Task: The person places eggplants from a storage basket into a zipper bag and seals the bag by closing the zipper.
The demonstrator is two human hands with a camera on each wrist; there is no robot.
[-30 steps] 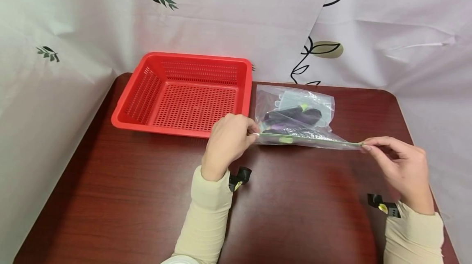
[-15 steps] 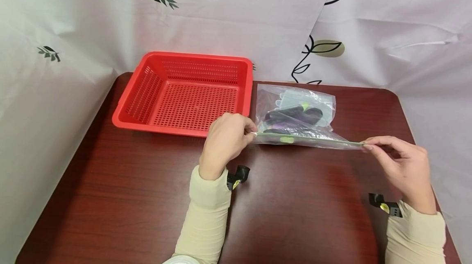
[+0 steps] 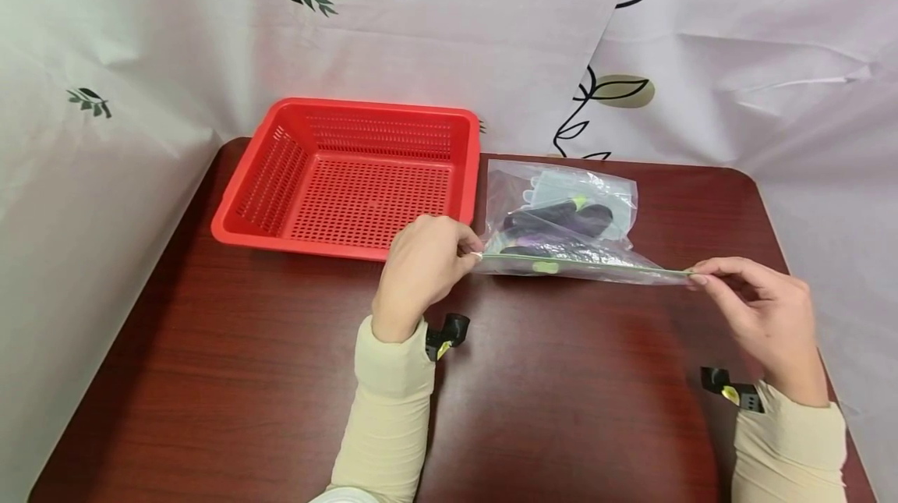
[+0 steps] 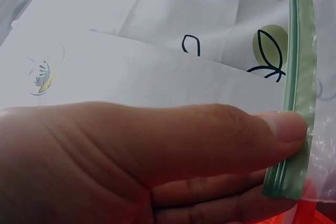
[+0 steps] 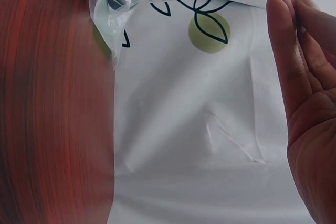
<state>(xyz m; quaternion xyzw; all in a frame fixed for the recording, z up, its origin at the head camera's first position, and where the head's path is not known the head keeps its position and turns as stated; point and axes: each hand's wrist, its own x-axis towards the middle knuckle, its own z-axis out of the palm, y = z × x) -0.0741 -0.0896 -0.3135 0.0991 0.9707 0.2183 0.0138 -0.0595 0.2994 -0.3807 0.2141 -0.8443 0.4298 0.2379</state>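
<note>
In the head view a clear zip bag lies on the table beside the basket, its green-edged mouth drawn into a straight line toward me. Inside I see dark elongated items with a bright yellow-green patch, and a pale blue folded piece with white loops, like a face mask. My left hand pinches the left end of the mouth; in the left wrist view my thumb presses the green zip strip. At the opposite end, my right hand pinches the strip between thumb and fingertips.
A red perforated plastic basket stands at the back left, close to my left hand and the bag. The dark red wooden table meets a white leaf-printed cloth behind and at both sides.
My left hand has shifted slightly left, and the left end of the bag's mouth now reaches farther left. My right hand has barely moved.
</note>
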